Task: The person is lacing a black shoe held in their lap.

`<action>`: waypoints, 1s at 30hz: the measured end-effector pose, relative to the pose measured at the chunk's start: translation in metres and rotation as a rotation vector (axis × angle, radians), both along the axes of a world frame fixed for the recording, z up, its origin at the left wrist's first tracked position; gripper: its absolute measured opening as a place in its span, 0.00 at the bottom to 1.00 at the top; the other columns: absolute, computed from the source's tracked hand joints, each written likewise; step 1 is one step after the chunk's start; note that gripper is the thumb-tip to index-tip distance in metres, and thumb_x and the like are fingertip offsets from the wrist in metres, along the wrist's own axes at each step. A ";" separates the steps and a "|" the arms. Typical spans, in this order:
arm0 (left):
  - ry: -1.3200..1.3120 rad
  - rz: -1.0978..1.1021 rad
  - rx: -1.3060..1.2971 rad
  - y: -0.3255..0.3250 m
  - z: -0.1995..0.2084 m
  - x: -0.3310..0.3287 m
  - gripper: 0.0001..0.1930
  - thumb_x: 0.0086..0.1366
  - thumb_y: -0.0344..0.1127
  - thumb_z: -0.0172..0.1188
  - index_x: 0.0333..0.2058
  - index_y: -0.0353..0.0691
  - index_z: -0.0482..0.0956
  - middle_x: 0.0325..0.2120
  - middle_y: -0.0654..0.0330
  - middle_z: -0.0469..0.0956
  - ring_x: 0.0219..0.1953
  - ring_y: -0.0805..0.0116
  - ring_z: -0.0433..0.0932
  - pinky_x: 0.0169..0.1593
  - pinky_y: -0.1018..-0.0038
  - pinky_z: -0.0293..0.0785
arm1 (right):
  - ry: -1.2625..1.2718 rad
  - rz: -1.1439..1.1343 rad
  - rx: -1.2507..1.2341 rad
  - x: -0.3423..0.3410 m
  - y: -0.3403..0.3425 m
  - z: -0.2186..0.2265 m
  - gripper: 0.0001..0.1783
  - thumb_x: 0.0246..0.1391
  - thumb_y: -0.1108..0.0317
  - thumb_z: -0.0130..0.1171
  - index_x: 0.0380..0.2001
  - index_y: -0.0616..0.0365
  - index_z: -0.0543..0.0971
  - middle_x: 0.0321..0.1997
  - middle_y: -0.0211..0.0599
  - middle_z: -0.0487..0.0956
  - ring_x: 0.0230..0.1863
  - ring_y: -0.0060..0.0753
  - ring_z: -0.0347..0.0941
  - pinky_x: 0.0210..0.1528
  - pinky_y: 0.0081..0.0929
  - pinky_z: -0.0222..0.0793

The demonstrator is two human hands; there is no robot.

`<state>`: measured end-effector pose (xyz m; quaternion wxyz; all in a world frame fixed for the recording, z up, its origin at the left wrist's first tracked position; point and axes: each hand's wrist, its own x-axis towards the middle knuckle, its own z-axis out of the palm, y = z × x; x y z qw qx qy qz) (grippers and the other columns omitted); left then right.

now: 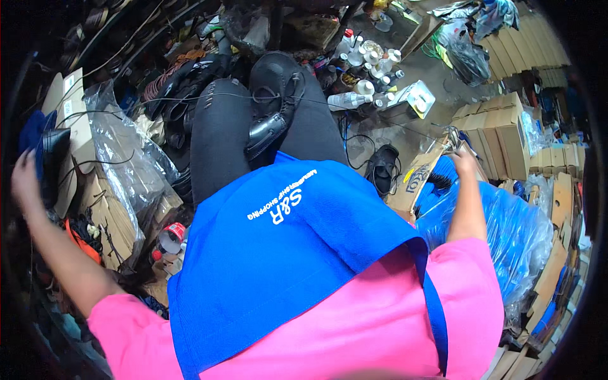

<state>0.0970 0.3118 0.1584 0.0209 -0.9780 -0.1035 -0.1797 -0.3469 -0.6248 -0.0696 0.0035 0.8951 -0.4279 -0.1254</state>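
A black leather shoe (265, 134) with a shiny tip rests between my thighs. Against it lies another dark, rounded shoe-like piece (274, 71); where one ends and the other begins is hard to tell. A thin dark thread (354, 104) stretches from the shoe out to both sides. Far out at the right, my right hand (465, 161) has its fingers closed around the thread's end, beside a small metallic thing I cannot make out. My left hand (26, 180) reaches far left with bent fingers, next to a dark blue and black item (50, 142); what it grips is unclear.
Bottles and jars (370, 69) crowd the floor ahead, near a white container (415, 99). A black shoe (382, 168) lies right of my knee. An open carton (418, 180) and a plastic-wrapped blue bundle (506, 228) sit at the right, cardboard sheets (107, 209) at the left.
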 end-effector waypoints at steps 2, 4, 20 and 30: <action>0.026 -0.371 -0.565 -0.070 -0.089 -0.006 0.18 0.59 0.32 0.58 0.49 0.42 0.78 0.44 0.54 0.78 0.44 0.70 0.76 0.48 0.75 0.70 | -0.141 0.089 0.232 0.078 0.075 -0.010 0.27 0.49 0.51 0.59 0.55 0.36 0.73 0.47 0.48 0.78 0.49 0.42 0.74 0.51 0.33 0.68; 0.185 -0.813 -0.525 -0.223 -0.121 -0.057 0.18 0.57 0.27 0.60 0.48 0.41 0.77 0.44 0.58 0.78 0.47 0.69 0.75 0.52 0.74 0.69 | -0.284 0.202 0.526 0.139 0.166 0.006 0.32 0.51 0.50 0.60 0.60 0.38 0.67 0.52 0.45 0.76 0.49 0.36 0.74 0.52 0.31 0.67; 0.530 -0.566 -1.118 -0.200 -0.172 -0.061 0.12 0.63 0.40 0.57 0.28 0.36 0.77 0.22 0.71 0.70 0.28 0.82 0.66 0.33 0.83 0.62 | -0.742 0.070 1.076 0.180 0.191 0.020 0.16 0.55 0.55 0.56 0.23 0.55 0.74 0.23 0.17 0.65 0.25 0.14 0.56 0.28 0.19 0.51; 0.278 -1.220 -0.589 -0.363 -0.139 -0.083 0.22 0.51 0.35 0.66 0.48 0.47 0.76 0.56 0.60 0.70 0.55 0.56 0.71 0.57 0.66 0.68 | -0.548 0.709 0.755 0.245 0.272 0.064 0.18 0.55 0.71 0.54 0.50 0.51 0.77 0.38 0.34 0.75 0.38 0.24 0.72 0.42 0.22 0.70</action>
